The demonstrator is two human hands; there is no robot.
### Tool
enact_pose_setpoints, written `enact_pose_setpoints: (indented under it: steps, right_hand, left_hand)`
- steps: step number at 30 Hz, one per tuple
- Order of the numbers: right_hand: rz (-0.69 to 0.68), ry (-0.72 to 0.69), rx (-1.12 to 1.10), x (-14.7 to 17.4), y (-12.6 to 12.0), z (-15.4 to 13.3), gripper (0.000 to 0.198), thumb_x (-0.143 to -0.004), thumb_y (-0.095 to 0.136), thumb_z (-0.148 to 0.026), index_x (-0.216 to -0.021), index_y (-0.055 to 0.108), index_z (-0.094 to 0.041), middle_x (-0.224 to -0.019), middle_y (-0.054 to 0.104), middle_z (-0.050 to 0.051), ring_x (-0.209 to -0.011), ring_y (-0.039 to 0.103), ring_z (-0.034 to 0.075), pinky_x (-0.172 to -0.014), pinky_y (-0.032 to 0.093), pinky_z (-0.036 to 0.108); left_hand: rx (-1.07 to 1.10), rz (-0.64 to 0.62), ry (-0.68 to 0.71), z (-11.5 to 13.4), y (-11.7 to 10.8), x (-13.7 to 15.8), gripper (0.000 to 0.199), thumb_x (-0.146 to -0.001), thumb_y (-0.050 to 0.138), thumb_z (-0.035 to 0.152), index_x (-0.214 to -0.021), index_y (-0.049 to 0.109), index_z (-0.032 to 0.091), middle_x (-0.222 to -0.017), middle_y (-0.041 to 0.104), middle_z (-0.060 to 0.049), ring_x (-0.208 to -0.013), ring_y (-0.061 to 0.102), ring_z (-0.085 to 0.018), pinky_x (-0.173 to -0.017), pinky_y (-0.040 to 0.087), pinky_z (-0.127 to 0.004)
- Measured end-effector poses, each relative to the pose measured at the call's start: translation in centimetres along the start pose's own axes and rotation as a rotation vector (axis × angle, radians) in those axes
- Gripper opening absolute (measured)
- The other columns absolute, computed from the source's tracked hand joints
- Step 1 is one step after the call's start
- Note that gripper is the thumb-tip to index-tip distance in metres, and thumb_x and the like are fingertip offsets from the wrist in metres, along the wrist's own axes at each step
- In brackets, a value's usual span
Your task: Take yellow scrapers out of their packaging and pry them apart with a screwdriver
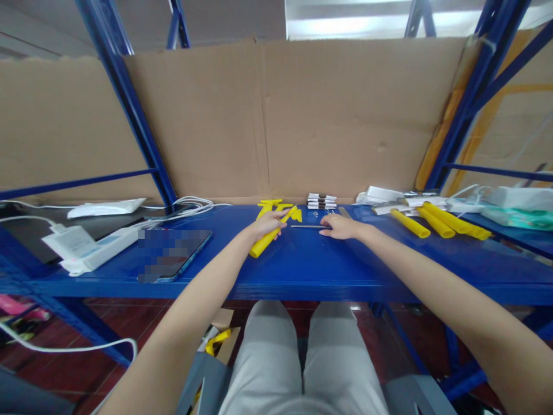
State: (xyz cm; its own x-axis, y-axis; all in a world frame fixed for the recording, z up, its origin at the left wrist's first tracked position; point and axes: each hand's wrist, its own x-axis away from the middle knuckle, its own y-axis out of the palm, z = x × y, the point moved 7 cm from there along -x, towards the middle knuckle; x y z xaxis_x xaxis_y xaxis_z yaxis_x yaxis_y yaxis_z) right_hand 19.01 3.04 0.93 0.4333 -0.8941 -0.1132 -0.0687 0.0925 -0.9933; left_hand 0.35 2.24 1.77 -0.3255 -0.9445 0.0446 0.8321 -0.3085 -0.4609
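Note:
My left hand [266, 225] is closed around a yellow plastic handle [261, 246], whose thick round end points toward me. Its narrower end sticks out past my fingers toward the back. My right hand [342, 227] rests low over the blue shelf top, fingers curled onto one end of a thin metal rod [306, 226]. The rod lies nearly level, its tip pointing at my left hand. Behind my left hand lie small yellow plastic parts [269, 203]. Close behind my right hand are a few tiny metal pieces [315, 213] and a flat metal strip [344, 212].
Small banded white bundles [321, 200] are stacked against the cardboard [328, 121]. Several yellow handles [410, 223] and white packets [380, 196] lie at the right. A tablet [177, 256], a power strip [103, 248] and coiled white cable [194, 204] occupy the left. Blue posts [133, 109] frame the shelf.

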Motion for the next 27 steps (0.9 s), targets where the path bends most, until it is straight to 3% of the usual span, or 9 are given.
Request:
enact_pose_setpoints:
  steps: [10, 22, 27]
  right_hand:
    - [0.095, -0.041, 0.023, -1.3, -0.2, -0.7, 0.027, -0.087, 0.056, -0.028, -0.108, 0.065, -0.013, -0.115, 0.066, 0.017, -0.108, 0.062, 0.028, -0.091, 0.046, 0.035]
    - [0.351, -0.199, -0.331, -4.8, -2.2, -4.7, 0.019, -0.089, 0.052, -0.018, -0.098, 0.067, -0.011, -0.098, 0.072, 0.012, -0.084, 0.066, 0.018, -0.076, 0.048, 0.028]
    - [0.368, -0.216, -0.462, -5.4, -1.9, -4.9, 0.016, -0.087, 0.053, -0.015, -0.092, 0.068, -0.012, -0.090, 0.073, 0.008, -0.077, 0.064, 0.016, -0.074, 0.047, 0.027]
  left_hand:
    - [0.010, -0.013, 0.028, -0.2, 0.1, -0.4, 0.068, -0.084, 0.047, 0.002, -0.148, 0.034, 0.022, -0.068, 0.050, 0.002, -0.044, 0.045, -0.007, -0.042, 0.040, -0.019]
    - [0.006, -0.014, 0.014, -0.4, 0.1, -0.5, 0.067, -0.085, 0.048, 0.003, -0.148, 0.034, 0.023, -0.061, 0.046, 0.004, -0.042, 0.046, -0.007, -0.040, 0.040, -0.018]
    - [0.014, -0.007, -0.001, -0.6, 0.1, -0.6, 0.066, -0.085, 0.047, 0.004, -0.147, 0.035, 0.024, -0.063, 0.046, 0.004, -0.044, 0.047, -0.007, -0.041, 0.040, -0.018]
